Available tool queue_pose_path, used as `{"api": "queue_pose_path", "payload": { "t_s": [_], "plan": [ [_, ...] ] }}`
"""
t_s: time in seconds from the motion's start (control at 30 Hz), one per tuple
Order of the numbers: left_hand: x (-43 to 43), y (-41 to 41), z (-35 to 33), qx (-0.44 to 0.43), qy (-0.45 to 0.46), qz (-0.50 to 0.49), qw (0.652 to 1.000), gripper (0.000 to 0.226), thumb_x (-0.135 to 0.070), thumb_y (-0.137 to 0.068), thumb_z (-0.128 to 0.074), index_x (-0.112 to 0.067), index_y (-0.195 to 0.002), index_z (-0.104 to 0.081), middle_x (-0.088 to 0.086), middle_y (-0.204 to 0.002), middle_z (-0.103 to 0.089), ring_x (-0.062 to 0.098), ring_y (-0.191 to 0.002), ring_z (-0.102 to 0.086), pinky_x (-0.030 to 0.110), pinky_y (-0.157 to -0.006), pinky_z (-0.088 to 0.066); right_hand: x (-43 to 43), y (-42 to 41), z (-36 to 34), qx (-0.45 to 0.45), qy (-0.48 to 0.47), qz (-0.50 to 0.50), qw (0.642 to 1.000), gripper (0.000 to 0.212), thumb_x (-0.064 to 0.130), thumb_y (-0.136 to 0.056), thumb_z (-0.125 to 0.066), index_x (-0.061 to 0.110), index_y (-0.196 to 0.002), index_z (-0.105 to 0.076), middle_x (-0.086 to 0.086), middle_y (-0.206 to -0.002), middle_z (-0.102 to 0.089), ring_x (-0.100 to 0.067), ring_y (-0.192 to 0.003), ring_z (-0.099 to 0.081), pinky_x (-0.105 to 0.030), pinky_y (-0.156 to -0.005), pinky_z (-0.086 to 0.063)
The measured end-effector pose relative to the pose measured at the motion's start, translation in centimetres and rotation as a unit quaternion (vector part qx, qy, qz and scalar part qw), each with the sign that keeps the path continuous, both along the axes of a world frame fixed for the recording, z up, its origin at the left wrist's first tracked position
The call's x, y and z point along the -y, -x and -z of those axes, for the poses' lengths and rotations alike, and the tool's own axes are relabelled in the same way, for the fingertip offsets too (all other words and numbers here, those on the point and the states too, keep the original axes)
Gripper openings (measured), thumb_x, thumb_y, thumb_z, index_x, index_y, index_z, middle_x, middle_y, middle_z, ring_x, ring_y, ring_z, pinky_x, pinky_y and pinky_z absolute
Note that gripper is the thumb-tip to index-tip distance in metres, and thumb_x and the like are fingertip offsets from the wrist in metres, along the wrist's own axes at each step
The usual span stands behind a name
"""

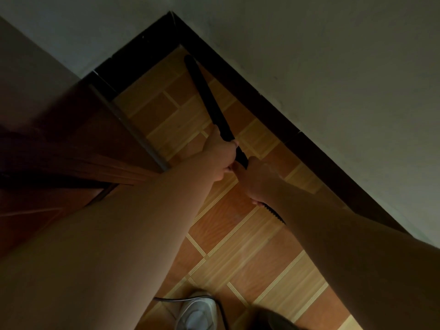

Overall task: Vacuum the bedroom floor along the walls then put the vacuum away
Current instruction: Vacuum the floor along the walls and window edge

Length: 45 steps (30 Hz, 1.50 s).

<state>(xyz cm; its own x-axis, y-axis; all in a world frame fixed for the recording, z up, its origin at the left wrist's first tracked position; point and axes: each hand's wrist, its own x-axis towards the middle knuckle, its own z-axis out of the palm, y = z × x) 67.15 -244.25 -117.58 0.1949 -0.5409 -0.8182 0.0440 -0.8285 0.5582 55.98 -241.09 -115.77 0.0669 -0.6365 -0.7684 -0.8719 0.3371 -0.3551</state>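
Black wand (206, 91): slim, gripped by left hand (219, 160) and right hand (258, 181).
Floor (238, 234): wood-pattern tiles beneath; dark skirting (262, 109) beyond.

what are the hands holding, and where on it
Both hands grip the vacuum wand at its near end: left hand ahead, right hand just behind, where the ribbed hose begins.

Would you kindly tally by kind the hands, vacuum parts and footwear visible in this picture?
Vacuum wand: 1
Hands: 2, the left hand and the right hand, both gripping the Vacuum wand
Ribbed hose: 1
Cable: 1
Shoe: 1
Total: 6
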Motion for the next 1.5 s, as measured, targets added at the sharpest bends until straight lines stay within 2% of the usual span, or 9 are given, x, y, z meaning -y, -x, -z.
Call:
{"api": "queue_pose_path", "payload": {
  "t_s": [0.1, 0.23, 0.37, 0.63, 0.83, 1.0, 1.1, 1.2, 1.5],
  "plan": [
    [0.7, -0.5, 0.1, -0.002, 0.010, -0.003, 1.000, 0.065, -0.012, -0.103, -0.060, -0.040, -0.155, -0.032, 0.004, -0.137, -0.058, 0.023, -0.109, -0.066, 0.039, -0.067, -0.062, 1.0, -0.3, 0.4, 0.007, 0.010, 0.007, 1.000, 0.054, 0.063, -0.103, -0.034, 0.012, -0.112, -0.050, -0.011, -0.078, -0.068, -0.021, -0.050, -0.065, -0.034, -0.053, -0.058],
    [1.7, -1.0, 0.4, 0.008, 0.014, -0.007, 1.000, 0.065, -0.013, -0.103, -0.060, -0.040, -0.155, -0.033, 0.005, -0.135, -0.059, 0.024, -0.108, -0.066, 0.036, -0.057, -0.062, 1.9, -1.1, 0.8, 0.016, -0.001, 0.014, 1.000, 0.056, 0.063, -0.103, -0.035, 0.010, -0.114, -0.051, -0.012, -0.078, -0.068, -0.021, -0.050, -0.064, -0.031, -0.049, -0.054],
    [2.0, -1.3, 1.1, 0.012, 0.015, -0.005, 1.000, 0.062, -0.013, -0.103, -0.059, -0.039, -0.154, -0.035, 0.008, -0.136, -0.058, 0.027, -0.111, -0.065, 0.041, -0.062, -0.064, 2.2, -1.3, 1.3, 0.022, -0.016, 0.017, 0.999, 0.057, 0.063, -0.102, -0.038, 0.010, -0.118, -0.052, -0.013, -0.079, -0.067, -0.018, -0.045, -0.059, -0.024, -0.039, -0.045],
    [1.2, -1.9, 2.2, 0.031, 0.022, -0.042, 0.998, 0.054, -0.013, -0.105, -0.056, -0.036, -0.151, -0.037, 0.003, -0.126, -0.061, 0.013, -0.086, -0.063, 0.023, -0.039, -0.052, 2.3, -1.7, 1.9, 0.063, -0.039, 0.029, 0.997, 0.046, 0.058, -0.103, -0.042, 0.017, -0.118, -0.054, -0.011, -0.079, -0.066, -0.021, -0.050, -0.060, -0.026, -0.043, -0.046],
    [0.8, -2.4, 2.2, 0.027, 0.026, -0.016, 0.999, 0.067, -0.013, -0.104, -0.058, -0.040, -0.158, -0.028, 0.001, -0.123, -0.059, 0.014, -0.090, -0.065, 0.028, -0.046, -0.057, 1.3, -2.3, 2.0, 0.023, -0.004, -0.003, 1.000, 0.054, 0.061, -0.104, -0.032, 0.010, -0.115, -0.049, -0.015, -0.083, -0.067, -0.020, -0.046, -0.061, -0.028, -0.042, -0.048],
    [0.0, -2.4, 2.1, 0.027, 0.014, 0.022, 0.999, 0.070, -0.015, -0.104, -0.059, -0.041, -0.159, -0.025, 0.008, -0.142, -0.056, 0.022, -0.104, -0.067, 0.026, -0.045, -0.056, -0.3, -2.3, 2.6, 0.021, -0.007, 0.015, 1.000, 0.053, 0.062, -0.103, -0.033, 0.012, -0.113, -0.048, -0.013, -0.084, -0.066, -0.021, -0.051, -0.065, -0.032, -0.049, -0.054],
    [-1.0, -1.9, 2.3, 0.049, 0.019, 0.022, 0.998, 0.068, -0.017, -0.106, -0.054, -0.042, -0.160, -0.020, 0.006, -0.146, -0.054, 0.027, -0.116, -0.064, 0.040, -0.071, -0.064, -0.5, -2.0, 2.4, 0.040, -0.024, 0.014, 0.999, 0.049, 0.060, -0.104, -0.037, 0.013, -0.114, -0.049, -0.013, -0.083, -0.066, -0.021, -0.050, -0.063, -0.027, -0.043, -0.049],
    [-2.2, -1.9, 2.9, 0.052, 0.024, -0.022, 0.998, 0.067, -0.015, -0.107, -0.049, -0.040, -0.161, -0.017, 0.006, -0.145, -0.055, 0.027, -0.120, -0.062, 0.051, -0.096, -0.058, -0.6, -1.7, 2.4, 0.054, -0.038, -0.007, 0.998, 0.044, 0.056, -0.105, -0.038, 0.015, -0.112, -0.052, -0.011, -0.079, -0.065, -0.019, -0.049, -0.060, -0.023, -0.039, -0.044],
    [-4.2, -2.4, 3.1, 0.064, 0.034, -0.103, 0.992, 0.067, -0.009, -0.107, -0.044, -0.035, -0.162, -0.015, 0.009, -0.143, -0.053, 0.028, -0.121, -0.061, 0.052, -0.100, -0.056, -0.7, -2.1, 2.0, 0.082, -0.063, -0.048, 0.993, 0.037, 0.057, -0.103, -0.041, 0.025, -0.086, -0.049, -0.008, -0.065, -0.062, -0.017, -0.041, -0.056, -0.024, -0.039, -0.043]
  ]
}}
